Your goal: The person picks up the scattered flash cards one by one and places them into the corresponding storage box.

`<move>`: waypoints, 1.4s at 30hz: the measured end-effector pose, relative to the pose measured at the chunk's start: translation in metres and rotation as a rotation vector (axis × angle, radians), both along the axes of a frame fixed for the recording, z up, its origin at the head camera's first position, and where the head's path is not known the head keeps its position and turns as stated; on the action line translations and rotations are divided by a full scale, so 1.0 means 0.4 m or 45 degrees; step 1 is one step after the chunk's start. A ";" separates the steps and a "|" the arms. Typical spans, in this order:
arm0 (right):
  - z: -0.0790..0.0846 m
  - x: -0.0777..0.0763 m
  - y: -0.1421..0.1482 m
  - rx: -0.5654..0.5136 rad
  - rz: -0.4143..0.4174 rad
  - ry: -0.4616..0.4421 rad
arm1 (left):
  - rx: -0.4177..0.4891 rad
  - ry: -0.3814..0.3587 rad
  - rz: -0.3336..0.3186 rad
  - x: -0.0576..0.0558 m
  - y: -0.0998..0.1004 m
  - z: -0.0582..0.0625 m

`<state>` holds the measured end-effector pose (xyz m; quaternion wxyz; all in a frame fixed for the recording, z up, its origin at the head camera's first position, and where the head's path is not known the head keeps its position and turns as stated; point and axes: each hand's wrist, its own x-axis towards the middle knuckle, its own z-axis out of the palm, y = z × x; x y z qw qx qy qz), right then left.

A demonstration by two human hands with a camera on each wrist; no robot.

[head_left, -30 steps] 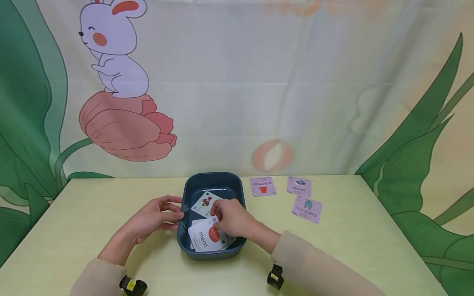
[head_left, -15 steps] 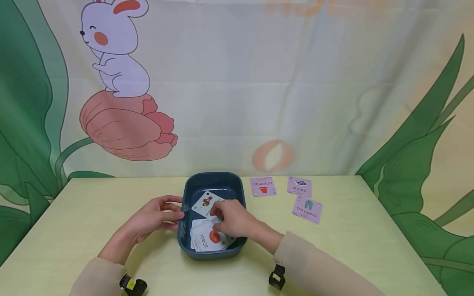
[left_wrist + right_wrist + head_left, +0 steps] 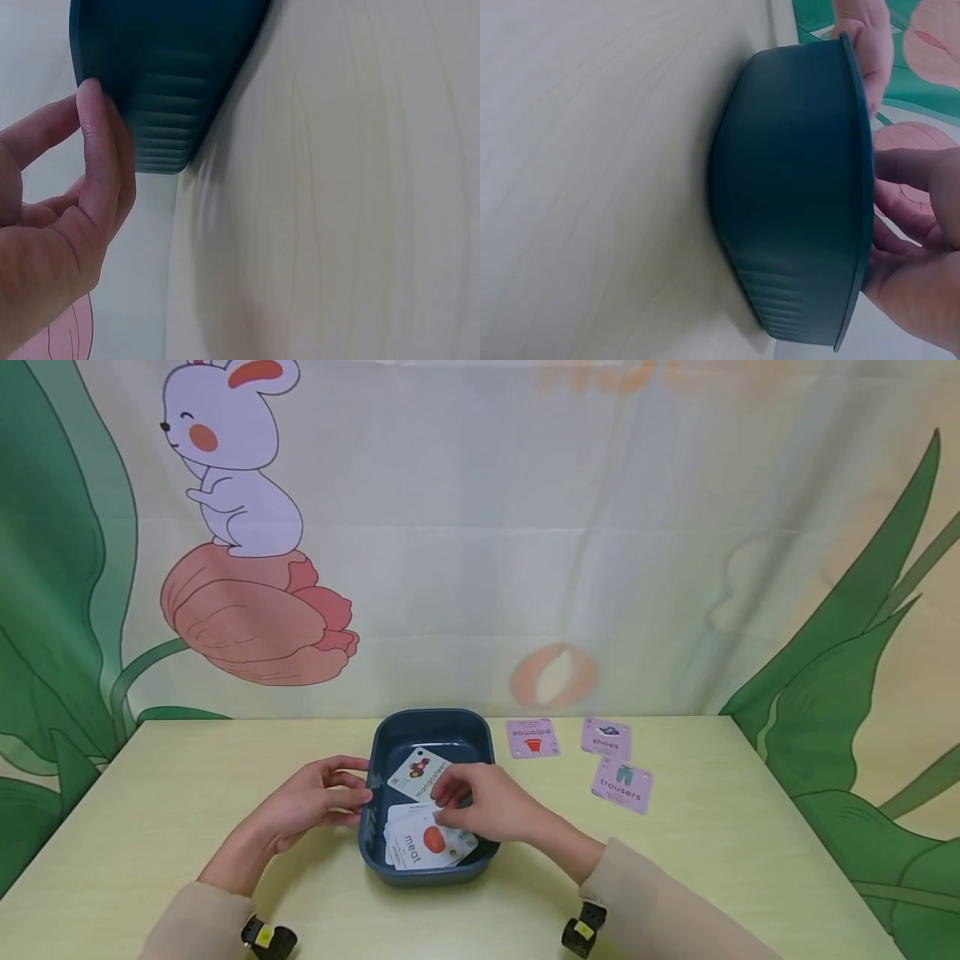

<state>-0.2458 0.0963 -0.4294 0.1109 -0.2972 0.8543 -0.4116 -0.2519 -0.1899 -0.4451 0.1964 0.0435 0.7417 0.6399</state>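
Note:
A dark blue plastic box (image 3: 430, 878) stands on the table, with white picture cards inside. The "mongosteen" card (image 3: 417, 773) lies toward the back; the "meat" card (image 3: 420, 850) tops a small overlapping pile at the front. My left hand (image 3: 311, 797) touches the box's left rim with its fingertips, also visible in the left wrist view. My right hand (image 3: 483, 802) reaches over the right rim above the cards, fingers bent and thumb apart from them. Its thumb tip is right at the upper edge of the "meat" card. In the right wrist view the box wall hides those fingertips.
To the right of the box lie purple cards: "pajamas" (image 3: 533, 738), upside down, "shoes" (image 3: 606, 738) and "trousers" (image 3: 622, 783). A printed curtain (image 3: 450, 568) with a rabbit and leaves hangs behind the pale table (image 3: 705, 860).
The "meat" card has settled slightly right onto the pile. My right hand has drawn a little to the right, uncovering more of the "mongosteen" card. My left hand stays put.

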 end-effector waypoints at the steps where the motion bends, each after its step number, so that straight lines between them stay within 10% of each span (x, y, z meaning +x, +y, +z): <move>1: 0.002 0.002 0.006 -0.020 0.001 -0.017 | 0.001 0.001 -0.001 0.000 -0.001 -0.001; 17: 0.008 -0.002 0.161 -0.410 -0.184 -0.291 | 0.004 0.004 0.005 -0.001 0.000 -0.005; 42: -0.080 -0.067 0.478 -0.130 -0.737 -0.396 | -0.004 -0.006 0.025 0.001 -0.002 -0.004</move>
